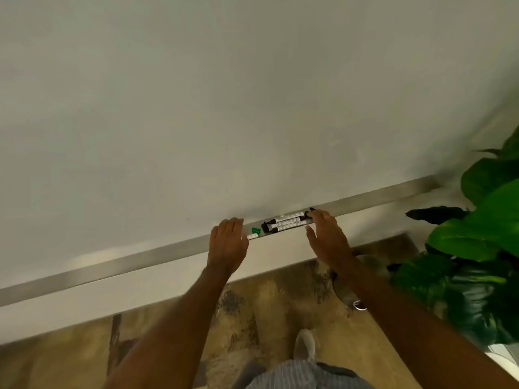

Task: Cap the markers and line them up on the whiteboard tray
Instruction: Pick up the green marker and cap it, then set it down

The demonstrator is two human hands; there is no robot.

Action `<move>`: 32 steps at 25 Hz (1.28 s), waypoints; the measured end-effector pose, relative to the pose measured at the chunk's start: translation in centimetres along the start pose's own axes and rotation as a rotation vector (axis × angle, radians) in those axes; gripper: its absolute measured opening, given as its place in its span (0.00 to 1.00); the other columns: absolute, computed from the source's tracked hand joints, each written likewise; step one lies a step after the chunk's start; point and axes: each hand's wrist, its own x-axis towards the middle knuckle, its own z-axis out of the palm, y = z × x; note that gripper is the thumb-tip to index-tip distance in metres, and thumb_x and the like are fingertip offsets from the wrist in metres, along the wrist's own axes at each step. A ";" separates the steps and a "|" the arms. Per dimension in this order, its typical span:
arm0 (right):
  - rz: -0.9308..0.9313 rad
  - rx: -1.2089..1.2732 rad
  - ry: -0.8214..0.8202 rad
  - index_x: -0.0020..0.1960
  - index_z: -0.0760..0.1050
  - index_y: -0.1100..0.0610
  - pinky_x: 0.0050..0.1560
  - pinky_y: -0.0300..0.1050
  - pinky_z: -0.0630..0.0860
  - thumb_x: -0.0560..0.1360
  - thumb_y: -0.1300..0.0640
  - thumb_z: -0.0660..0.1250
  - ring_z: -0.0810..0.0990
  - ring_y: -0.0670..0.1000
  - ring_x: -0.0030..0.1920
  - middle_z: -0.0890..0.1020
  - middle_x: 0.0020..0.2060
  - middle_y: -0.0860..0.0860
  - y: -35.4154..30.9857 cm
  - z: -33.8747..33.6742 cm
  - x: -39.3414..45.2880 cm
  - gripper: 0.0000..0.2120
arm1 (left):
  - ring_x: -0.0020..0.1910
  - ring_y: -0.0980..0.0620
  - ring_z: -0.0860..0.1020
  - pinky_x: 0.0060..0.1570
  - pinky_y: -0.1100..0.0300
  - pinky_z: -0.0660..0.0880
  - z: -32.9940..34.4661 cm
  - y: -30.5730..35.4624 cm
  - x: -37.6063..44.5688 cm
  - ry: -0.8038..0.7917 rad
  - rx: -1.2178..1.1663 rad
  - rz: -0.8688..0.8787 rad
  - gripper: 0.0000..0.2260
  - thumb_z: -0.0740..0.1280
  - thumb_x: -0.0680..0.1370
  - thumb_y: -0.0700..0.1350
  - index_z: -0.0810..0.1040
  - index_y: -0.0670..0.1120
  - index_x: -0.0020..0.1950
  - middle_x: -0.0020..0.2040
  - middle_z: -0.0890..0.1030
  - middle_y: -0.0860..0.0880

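Note:
A long metal whiteboard tray (140, 259) runs under the whiteboard (224, 108). On it lie two black-capped markers (285, 223) side by side, their black caps to the left. Left of them sits a green marker cap (255, 230) and a white marker body (252, 236) partly hidden under my left hand (228, 245). My left hand rests flat over the tray, fingers extended. At the markers' right end my right hand (327, 237) is spread flat, its fingertips touching a black piece there.
A large green leafy plant (483, 220) stands at the right, close to my right arm. Below the tray are the wall strip, patterned brown floor (266, 310), and my shoe (304, 346).

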 end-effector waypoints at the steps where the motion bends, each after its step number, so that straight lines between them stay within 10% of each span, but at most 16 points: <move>1: 0.004 0.000 -0.020 0.71 0.69 0.55 0.67 0.52 0.74 0.81 0.53 0.62 0.73 0.56 0.70 0.73 0.71 0.55 -0.2 0.2 0.2 0.19 | 0.66 0.43 0.75 0.64 0.48 0.72 0.2 0.2 0.1 -0.032 -0.027 -0.013 0.19 0.64 0.80 0.46 0.74 0.43 0.71 0.67 0.78 0.44; 20: -0.207 -0.160 -0.418 0.71 0.73 0.53 0.61 0.53 0.76 0.80 0.66 0.58 0.72 0.56 0.67 0.76 0.65 0.55 -8.5 10.1 5.5 0.21 | 0.63 0.45 0.74 0.59 0.54 0.73 5.3 -2.5 2.7 -0.309 -0.030 -0.037 0.16 0.61 0.82 0.38 0.76 0.44 0.70 0.64 0.77 0.45; 32: -0.190 -0.086 -0.258 0.57 0.77 0.60 0.54 0.51 0.77 0.79 0.66 0.61 0.75 0.57 0.57 0.76 0.56 0.58 -10.2 10.5 6.2 0.10 | 0.51 0.45 0.78 0.45 0.56 0.74 4.1 -5.0 3.5 -0.189 -0.231 -0.112 0.08 0.63 0.79 0.36 0.81 0.41 0.54 0.52 0.81 0.44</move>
